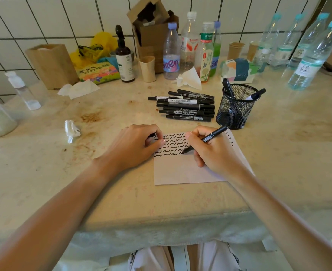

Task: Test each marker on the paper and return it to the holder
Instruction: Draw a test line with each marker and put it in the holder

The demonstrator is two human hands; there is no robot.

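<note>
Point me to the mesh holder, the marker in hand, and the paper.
mesh holder [234, 112]: head view, front of its wire wall.
marker [213, 135]: head view, mid barrel above the right hand's fingers.
paper [179, 172]: head view, blank lower area.

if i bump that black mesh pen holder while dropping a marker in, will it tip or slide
The mesh holder looks light: open wire mesh, with only about two markers leaning inside it. A nudge near the rim would probably slide or rock it on the tablecloth. The markers lean to opposite sides and stick out above the rim, so catching one could tip it more easily.
</note>
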